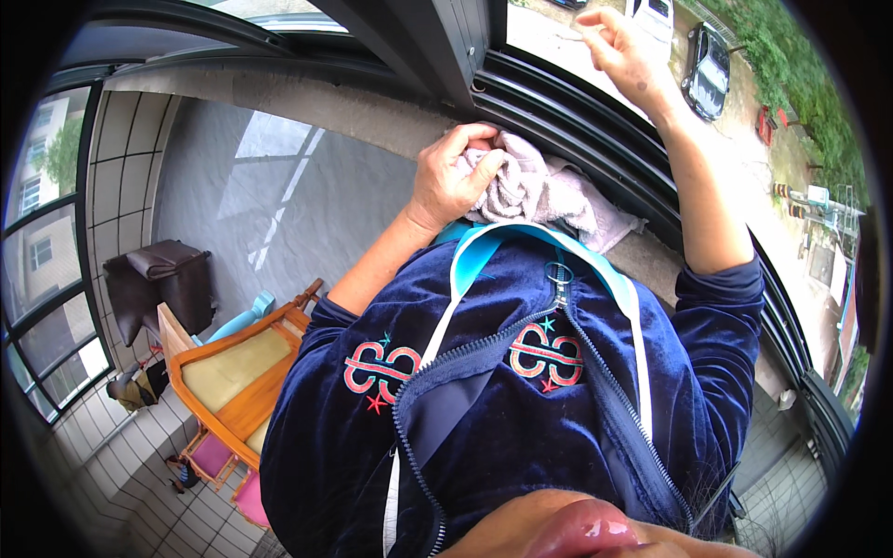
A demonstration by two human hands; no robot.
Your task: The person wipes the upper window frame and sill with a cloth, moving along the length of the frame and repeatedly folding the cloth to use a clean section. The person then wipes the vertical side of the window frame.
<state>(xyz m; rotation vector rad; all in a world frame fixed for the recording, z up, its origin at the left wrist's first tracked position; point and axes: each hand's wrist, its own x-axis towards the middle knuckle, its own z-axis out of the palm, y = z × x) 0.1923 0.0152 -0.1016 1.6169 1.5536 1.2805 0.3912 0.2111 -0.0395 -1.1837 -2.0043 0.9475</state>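
My left hand (453, 171) grips a bunched, pale pinkish-lilac terry towel (537, 185). The cloth lies on the grey window sill (408, 129), against the black metal window frame (558, 91). Past the frame, my right hand (621, 66) is raised in front of the open view outdoors, its fingers bent inward. Whether a small thing is pinched at its fingertips is not clear. A dark blue velvet jacket (488, 432) with a front zipper covers my body, and a light blue strap with white edges (534, 230) loops over it.
At left stands a wooden table (244, 411) with yellowish panels, by pink-seated chairs (209, 453). A dark brown leather-like seat (171, 286) rests near the tiled wall (129, 157). Outside, far below, are parked cars (708, 70) and trees (795, 63).
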